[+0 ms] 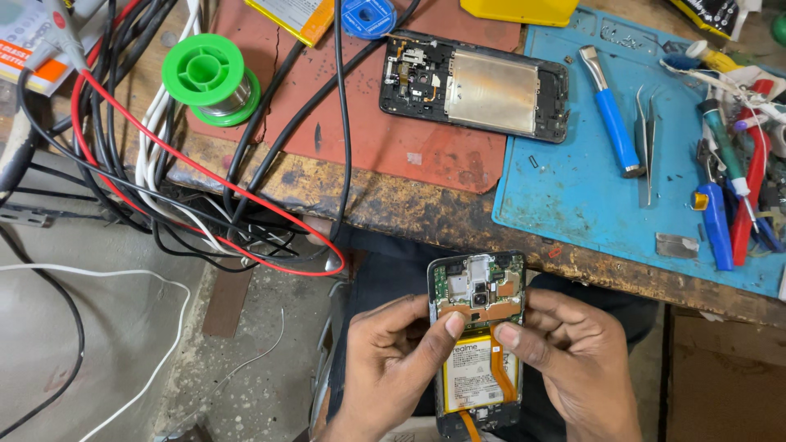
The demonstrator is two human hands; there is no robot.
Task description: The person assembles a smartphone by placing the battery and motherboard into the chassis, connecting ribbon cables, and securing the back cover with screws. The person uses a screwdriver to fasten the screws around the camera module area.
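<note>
- An opened black smartphone with its back cover off (pixel 477 344), showing a green circuit board, an orange flex cable and a white-labelled battery, is held upright above the lap, just below the counter's edge.
- The left hand (pixel 391 360) is wrapped around the phone's left side, its thumb pressed onto the copper-coloured area below the camera module.
- The right hand (pixel 573 360) is curled around the right side, its thumb laid on the same area, tip close to the left thumb.
- Whether anything small is pinched between the thumbs cannot be told.
- On the worn wooden counter (pixel 409 209) a black phone frame with a metal shield plate (pixel 475 86) is laid on a reddish-brown mat (pixel 368 131).
- A green solder spool (pixel 211 84) is seen to the left, beside tangled black, white and red cables (pixel 155 180).
- On a blue work mat (pixel 573 180) a blue-handled tool (pixel 612 115) and steel tweezers (pixel 647 139) are laid.
</note>
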